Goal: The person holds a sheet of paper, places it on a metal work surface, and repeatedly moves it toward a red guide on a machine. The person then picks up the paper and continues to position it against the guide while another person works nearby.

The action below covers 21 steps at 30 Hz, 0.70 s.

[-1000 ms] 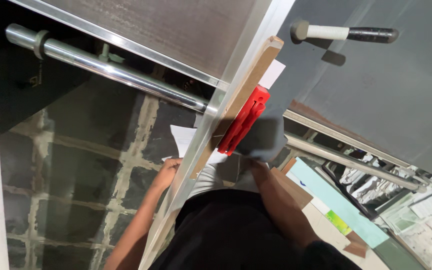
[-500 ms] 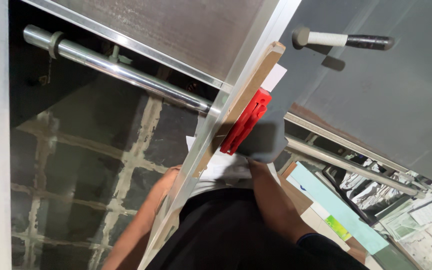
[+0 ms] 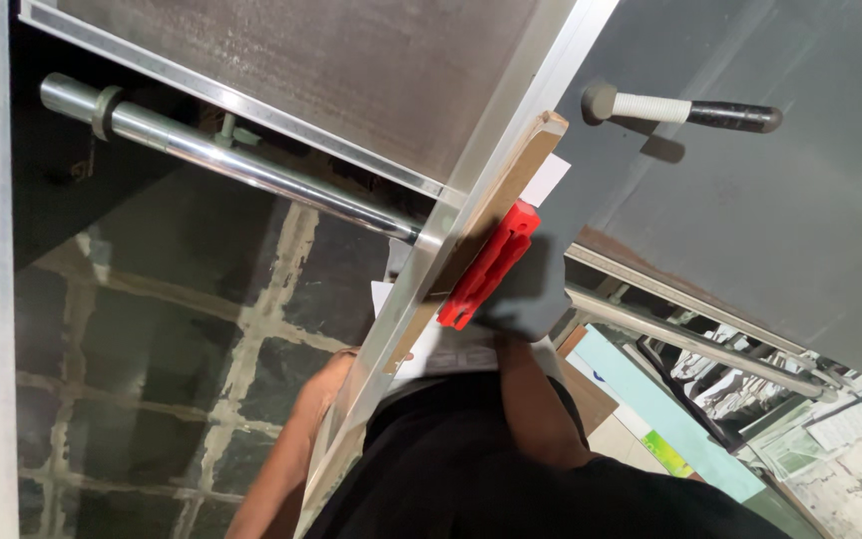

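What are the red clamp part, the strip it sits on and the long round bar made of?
Red piece: looks like moulded plastic, matt, uniform colour. Strip: wood or fibreboard, pale raw end. Round bar: metal, probably polished or chromed steel, given its bright highlights.

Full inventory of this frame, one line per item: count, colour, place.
mallet: 1, white-and-black handle, upper right on the grey panel.
grey panel: 1, dull grey, right half.
wooden strip: 1, tan, centre, along the aluminium rail.
aluminium rail: 1, silver, diagonal through centre.
red tool: 1, red, centre, against the wooden strip.
steel bar: 1, chrome, upper left.
tiled floor: dark tiles, pale grout, lower left.
left arm: 1, bottom centre, hand hidden behind the rail.
right arm: 1, bottom centre, hand hidden by a grey cloth near the red tool.
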### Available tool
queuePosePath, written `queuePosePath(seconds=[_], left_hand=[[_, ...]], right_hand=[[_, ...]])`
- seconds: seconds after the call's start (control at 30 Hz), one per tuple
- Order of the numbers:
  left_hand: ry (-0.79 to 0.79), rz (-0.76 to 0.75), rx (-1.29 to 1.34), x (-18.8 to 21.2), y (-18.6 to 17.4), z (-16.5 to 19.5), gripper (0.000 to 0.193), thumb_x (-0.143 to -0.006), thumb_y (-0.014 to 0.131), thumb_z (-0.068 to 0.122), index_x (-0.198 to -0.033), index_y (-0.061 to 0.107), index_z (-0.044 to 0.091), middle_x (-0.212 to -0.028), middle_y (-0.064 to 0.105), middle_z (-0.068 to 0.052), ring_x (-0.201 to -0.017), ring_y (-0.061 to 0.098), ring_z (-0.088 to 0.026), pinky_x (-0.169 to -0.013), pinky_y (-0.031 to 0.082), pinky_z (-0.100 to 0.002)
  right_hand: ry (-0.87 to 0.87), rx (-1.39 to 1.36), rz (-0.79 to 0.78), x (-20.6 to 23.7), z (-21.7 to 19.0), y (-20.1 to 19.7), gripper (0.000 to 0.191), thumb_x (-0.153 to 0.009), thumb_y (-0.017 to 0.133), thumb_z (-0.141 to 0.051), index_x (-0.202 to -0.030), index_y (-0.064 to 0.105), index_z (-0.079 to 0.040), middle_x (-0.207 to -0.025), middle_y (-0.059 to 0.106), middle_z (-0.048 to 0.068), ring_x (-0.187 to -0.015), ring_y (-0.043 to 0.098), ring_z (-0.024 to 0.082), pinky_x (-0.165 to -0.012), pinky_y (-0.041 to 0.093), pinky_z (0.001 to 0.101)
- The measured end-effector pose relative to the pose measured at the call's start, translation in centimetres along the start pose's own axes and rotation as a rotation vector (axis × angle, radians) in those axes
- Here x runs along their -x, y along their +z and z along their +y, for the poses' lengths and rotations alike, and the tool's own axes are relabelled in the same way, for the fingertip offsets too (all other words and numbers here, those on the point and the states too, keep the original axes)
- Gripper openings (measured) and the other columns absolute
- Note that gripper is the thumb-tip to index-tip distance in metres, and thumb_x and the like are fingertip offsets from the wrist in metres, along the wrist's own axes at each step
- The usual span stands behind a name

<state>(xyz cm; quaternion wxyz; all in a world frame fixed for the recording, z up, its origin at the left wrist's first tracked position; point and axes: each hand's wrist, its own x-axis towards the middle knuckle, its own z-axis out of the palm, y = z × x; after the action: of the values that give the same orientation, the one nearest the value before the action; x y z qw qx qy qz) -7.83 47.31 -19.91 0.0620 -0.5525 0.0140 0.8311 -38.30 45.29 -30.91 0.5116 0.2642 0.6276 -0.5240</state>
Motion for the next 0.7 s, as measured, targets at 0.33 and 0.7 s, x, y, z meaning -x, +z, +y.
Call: queuePosePath(seconds=[0.33, 0.7], left_hand=[[0.314, 0.12, 0.012, -2.7, -3.1, -4.1, 0.037, -0.088, 0.058, 0.008, -0.123, 0.071, 0.004, -0.11, 0.076, -0.012, -0.096, 0.071, -0.022, -0.086, 0.056, -0.034], [0.909, 0.839, -0.266, 4.0, -6.4, -8.4, 0.036, -0.094, 0.062, 0.017, -0.128, 0.074, 0.017, -0.093, 0.073, -0.017, -0.077, 0.062, -0.022, -0.078, 0.052, -0.034]], right_hand=[[-0.024, 0.111, -0.077, 0.0, 0.6, 0.7, 0.034, -0.107, 0.06, -0.031, -0.113, 0.07, 0.001, -0.097, 0.07, 0.011, -0.088, 0.065, 0.019, -0.081, 0.051, 0.0317], [0.103, 1.01, -0.317, 5.6, -3.1, -3.8, 0.031, -0.104, 0.062, -0.027, -0.112, 0.072, 0.001, -0.097, 0.072, 0.009, -0.088, 0.066, 0.016, -0.081, 0.052, 0.0297]])
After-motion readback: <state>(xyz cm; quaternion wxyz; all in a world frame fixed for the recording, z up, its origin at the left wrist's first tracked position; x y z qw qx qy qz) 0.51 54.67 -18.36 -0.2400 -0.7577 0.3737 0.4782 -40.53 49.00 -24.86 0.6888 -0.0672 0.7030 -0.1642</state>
